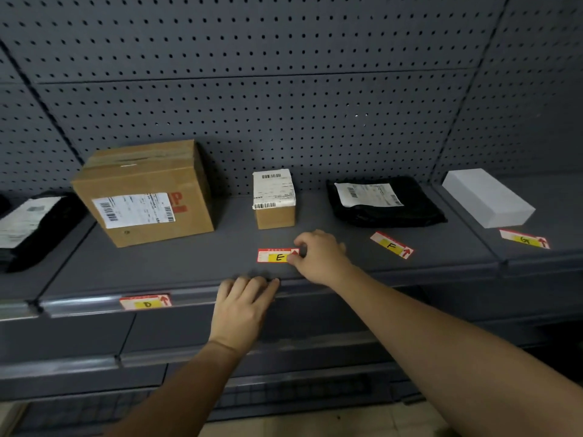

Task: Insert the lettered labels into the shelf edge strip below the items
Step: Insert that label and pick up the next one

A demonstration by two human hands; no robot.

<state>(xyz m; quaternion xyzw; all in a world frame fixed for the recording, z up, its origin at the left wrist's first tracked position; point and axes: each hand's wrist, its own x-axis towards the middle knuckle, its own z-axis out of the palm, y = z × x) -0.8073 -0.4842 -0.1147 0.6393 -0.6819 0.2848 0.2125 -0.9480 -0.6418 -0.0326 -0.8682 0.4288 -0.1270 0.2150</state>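
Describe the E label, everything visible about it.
The E label is a small red-bordered rectangular card with a yellow band bearing a black handwritten E and a red up-arrow at its right end. It looks like thin paper or card. It lies flat on the shelf, in front of the small box, not yet in the edge strip. The right hand pinches its right end.

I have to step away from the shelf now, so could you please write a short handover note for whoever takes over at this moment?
Right hand: thumb and fingers pinch the right end of label E, which lies flat on the shelf in front of the small box.
Left hand: fingers resting on the shelf edge strip below label E, holding nothing.
Done: label D sits in the strip below the large box.
Left: E, then label F by the black parcel and label G by the white box; both lie loose on the shelf.
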